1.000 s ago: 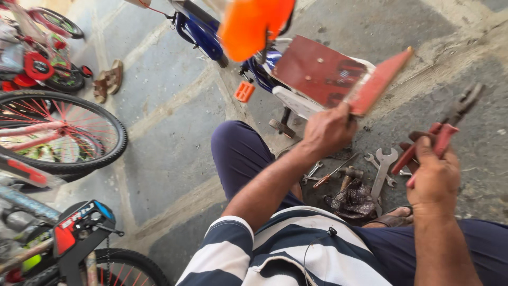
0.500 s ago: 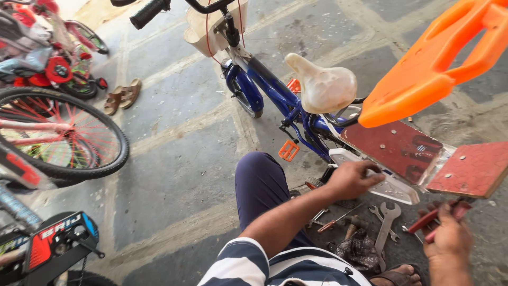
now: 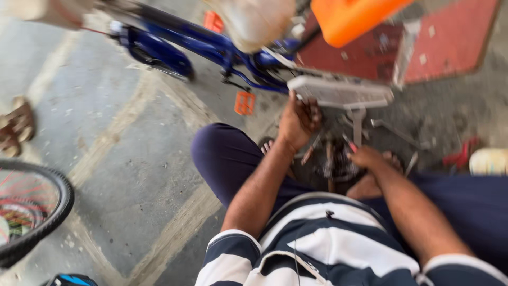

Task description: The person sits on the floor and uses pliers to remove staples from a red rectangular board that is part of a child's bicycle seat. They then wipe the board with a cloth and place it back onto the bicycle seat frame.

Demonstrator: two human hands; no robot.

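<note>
My left hand [image 3: 298,121] reaches forward, fingers curled on the near edge of a white carrier plate [image 3: 344,91] at the rear of a blue bicycle [image 3: 211,47]. My right hand [image 3: 370,158] is low over a dark pile of tools [image 3: 333,167] on the ground between my legs. A small red-tipped tool [image 3: 350,143] pokes out beside it; blur hides whether the fingers hold it. A red-handled tool [image 3: 459,157] lies further right on the ground.
An orange child seat [image 3: 352,18] and a cream saddle [image 3: 254,21] hang at the top. Behind them lies a red mat [image 3: 450,42]. An orange pedal [image 3: 244,103], a spanner [image 3: 399,135], sandals [image 3: 13,130] and a bicycle wheel [image 3: 47,212] surround me.
The view has tilted down and closer. My right hand dropped from chest height to the tool pile. My left hand stays at the white plate.
</note>
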